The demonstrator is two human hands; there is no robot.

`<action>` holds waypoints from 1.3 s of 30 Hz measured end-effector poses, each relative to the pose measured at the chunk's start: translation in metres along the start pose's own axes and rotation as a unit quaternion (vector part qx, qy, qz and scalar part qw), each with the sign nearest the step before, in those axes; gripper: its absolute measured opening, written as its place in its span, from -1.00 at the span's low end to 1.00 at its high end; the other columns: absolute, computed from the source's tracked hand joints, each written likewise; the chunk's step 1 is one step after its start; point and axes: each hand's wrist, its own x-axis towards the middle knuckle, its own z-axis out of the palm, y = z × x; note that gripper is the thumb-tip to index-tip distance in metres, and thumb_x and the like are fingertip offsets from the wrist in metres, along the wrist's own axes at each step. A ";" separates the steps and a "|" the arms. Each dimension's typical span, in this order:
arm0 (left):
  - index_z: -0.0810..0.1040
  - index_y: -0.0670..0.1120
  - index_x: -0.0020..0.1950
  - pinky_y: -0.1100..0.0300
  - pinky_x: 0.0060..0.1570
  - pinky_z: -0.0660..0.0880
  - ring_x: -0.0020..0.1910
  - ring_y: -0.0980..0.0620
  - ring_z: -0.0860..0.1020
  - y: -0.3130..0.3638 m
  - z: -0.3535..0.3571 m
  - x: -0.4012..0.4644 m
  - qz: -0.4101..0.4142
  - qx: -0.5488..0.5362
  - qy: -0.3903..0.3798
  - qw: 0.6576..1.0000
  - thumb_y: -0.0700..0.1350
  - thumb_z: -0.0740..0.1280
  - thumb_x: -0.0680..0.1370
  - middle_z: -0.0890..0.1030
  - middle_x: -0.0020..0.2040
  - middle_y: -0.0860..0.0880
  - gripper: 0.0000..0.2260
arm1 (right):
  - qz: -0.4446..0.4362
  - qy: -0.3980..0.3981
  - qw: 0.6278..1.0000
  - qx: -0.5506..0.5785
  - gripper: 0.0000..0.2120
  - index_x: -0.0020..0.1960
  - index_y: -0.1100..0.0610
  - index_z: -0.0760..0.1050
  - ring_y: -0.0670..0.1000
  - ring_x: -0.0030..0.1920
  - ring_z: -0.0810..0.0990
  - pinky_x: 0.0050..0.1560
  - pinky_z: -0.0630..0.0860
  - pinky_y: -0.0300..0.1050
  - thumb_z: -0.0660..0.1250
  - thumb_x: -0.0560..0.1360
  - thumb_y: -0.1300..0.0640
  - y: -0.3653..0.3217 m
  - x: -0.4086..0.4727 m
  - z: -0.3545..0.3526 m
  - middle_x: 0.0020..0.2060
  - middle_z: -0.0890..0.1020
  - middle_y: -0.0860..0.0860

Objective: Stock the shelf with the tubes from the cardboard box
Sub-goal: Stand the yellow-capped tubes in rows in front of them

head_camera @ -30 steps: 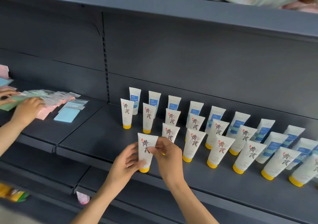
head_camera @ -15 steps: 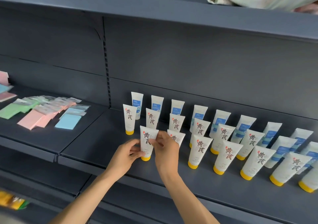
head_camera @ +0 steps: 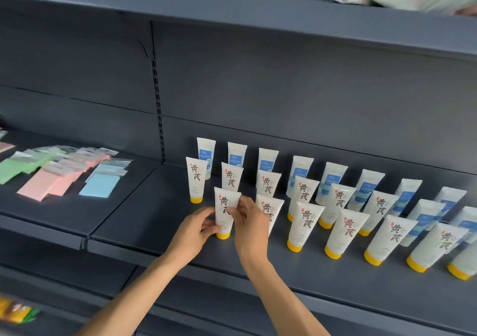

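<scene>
Dark grey metal shelf [head_camera: 144, 222] carrying rows of upright tubes. A white plastic tube with a yellow cap and dark characters [head_camera: 225, 210] stands cap-down near the shelf's front edge, at the left end of the front row. The left hand [head_camera: 192, 229] pinches its lower body just above the cap; the right hand [head_camera: 249, 223] grips its right edge, fingers closed on it. Behind it stand more yellow-capped tubes [head_camera: 304, 223], then blue-labelled white tubes [head_camera: 236, 155] along the shelf's back wall. Pastel flat packets [head_camera: 51, 178] lie left of the shelf.
</scene>
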 end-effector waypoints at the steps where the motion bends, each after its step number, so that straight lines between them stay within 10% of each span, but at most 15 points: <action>1: 0.56 0.05 0.26 0.21 0.14 0.58 0.06 0.22 0.66 0.000 0.000 0.000 0.001 0.002 0.001 1.000 -0.23 0.42 0.56 0.68 0.09 0.20 -0.69 | -0.001 0.002 1.000 -0.001 -0.76 0.07 -0.12 0.53 -0.24 0.02 0.64 0.09 0.58 -0.23 0.34 0.57 0.22 0.001 0.000 0.001 -0.04 0.68 -0.23; 22: 0.50 0.07 0.30 0.23 0.09 0.59 0.07 0.24 0.60 -0.010 0.003 -0.012 0.053 0.077 0.075 0.993 -0.08 0.49 0.51 0.57 0.13 0.21 -0.61 | 0.000 0.019 0.997 -0.072 -0.89 0.05 -0.01 0.55 -0.36 -0.09 0.59 -0.16 0.47 -0.45 0.32 0.58 0.16 0.001 -0.010 0.002 -0.21 0.63 -0.29; 26: 0.50 0.08 0.27 0.40 0.06 0.51 0.09 0.26 0.57 -0.013 0.007 -0.038 0.109 0.110 0.139 0.978 -0.05 0.47 0.50 0.54 0.13 0.25 -0.64 | 0.017 0.030 0.995 -0.093 -0.81 0.18 -0.01 0.56 -0.22 0.00 0.59 0.01 0.47 -0.38 0.35 0.58 0.14 0.008 -0.034 -0.006 0.03 0.63 -0.23; 39: 0.41 0.11 0.44 0.50 0.33 0.24 0.34 0.28 0.39 0.029 0.042 -0.048 0.267 0.202 -0.002 0.942 0.06 0.36 0.57 0.40 0.38 0.24 -0.57 | -0.168 0.025 0.911 -0.375 -0.58 0.37 0.08 0.46 -0.05 0.32 0.48 0.20 0.46 -0.26 0.40 0.55 0.07 0.020 -0.094 -0.118 0.35 0.51 -0.08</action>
